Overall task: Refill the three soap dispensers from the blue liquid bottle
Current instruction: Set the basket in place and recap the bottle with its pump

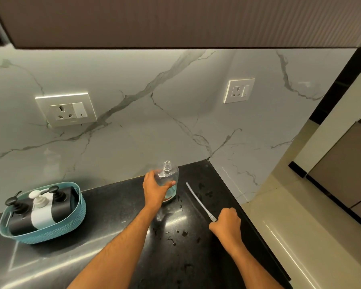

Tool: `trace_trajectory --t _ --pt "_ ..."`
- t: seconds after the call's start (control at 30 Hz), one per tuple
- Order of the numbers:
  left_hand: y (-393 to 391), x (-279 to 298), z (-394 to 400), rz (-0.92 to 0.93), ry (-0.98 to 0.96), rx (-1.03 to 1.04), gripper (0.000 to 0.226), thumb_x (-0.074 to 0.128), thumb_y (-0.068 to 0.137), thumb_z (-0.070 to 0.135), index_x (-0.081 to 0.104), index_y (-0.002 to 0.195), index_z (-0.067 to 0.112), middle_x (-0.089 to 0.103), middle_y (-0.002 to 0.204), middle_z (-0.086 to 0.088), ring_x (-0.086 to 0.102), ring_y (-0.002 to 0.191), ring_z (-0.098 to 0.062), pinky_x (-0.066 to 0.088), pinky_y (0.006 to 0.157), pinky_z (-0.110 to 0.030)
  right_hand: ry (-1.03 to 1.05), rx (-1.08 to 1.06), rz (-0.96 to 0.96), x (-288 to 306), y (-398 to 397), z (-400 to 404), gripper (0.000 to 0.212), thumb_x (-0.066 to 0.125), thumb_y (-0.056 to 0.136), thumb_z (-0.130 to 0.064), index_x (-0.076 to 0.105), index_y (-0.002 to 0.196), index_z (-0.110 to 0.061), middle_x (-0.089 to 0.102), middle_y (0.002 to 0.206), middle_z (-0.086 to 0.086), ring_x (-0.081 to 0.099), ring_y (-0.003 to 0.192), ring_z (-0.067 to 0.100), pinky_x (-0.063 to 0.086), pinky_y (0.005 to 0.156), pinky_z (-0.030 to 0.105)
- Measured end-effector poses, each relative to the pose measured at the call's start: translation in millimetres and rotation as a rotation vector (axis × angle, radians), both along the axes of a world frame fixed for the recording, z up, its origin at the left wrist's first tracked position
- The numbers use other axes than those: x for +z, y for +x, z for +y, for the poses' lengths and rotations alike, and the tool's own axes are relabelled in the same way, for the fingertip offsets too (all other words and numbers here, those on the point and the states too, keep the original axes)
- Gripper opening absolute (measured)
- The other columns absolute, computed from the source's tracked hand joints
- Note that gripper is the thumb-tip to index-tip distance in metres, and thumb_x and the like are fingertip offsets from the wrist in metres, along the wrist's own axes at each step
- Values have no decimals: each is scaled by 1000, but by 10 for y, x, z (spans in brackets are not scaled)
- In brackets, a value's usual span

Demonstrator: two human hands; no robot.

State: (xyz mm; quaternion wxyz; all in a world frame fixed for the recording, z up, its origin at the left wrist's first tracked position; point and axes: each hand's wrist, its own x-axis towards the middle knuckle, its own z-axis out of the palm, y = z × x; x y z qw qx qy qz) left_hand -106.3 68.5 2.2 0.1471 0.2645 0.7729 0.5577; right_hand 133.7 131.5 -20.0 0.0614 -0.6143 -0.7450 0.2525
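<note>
**Black granite counter, bottle uncapped**

Dark polished counter (pixel 117 207) under a marble wall, spotted with drips. Far left of the clear bottle (pixel 168 180), a teal basket (pixel 50 232) holds three pump dispensers (pixel 38 211), two black and one white between them. At centre, my left hand (pixel 155 189) wraps the upright clear bottle, fingers curled round its body, neck open, pale blue liquid low inside. Right of the bottle, my right hand (pixel 227 223) is closed in a fist round the pump head, its white dip tube (pixel 197 200) slanting back toward the bottle.
</note>
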Motion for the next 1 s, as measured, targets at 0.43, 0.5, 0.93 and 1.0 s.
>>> trace_trajectory --t 0.43,0.5,0.93,1.0 --pt "-24 97 -435 45 48 47 55 99 66 26 61 105 20 63 110 1 61 103 -19 48 87 -27 206 69 322 396 -254 -85 25 85 75 -9 66 82 -23 64 69 -12 62 59 4 40 49 6" --pt "-43 98 -528 53 45 58 56 99 65 28 61 105 20 64 111 0 62 104 -20 48 88 -27 244 102 401 490 -310 -101 25 90 75 -15 74 94 -18 70 81 -5 67 72 8 53 65 13" --pt "28 144 -1283 79 59 119 63 100 63 28 59 111 29 63 111 6 60 104 -12 43 84 -12 494 237 928 1769 -605 -546 44 96 67 -18 69 101 -14 69 87 -13 70 79 -2 51 70 5" --pt "66 149 -1379 77 62 119 63 100 62 27 60 110 29 64 110 6 61 102 -11 44 84 -13 527 280 981 1982 -649 -662 36 94 72 -21 72 100 -17 70 86 -14 70 80 -2 55 72 12"
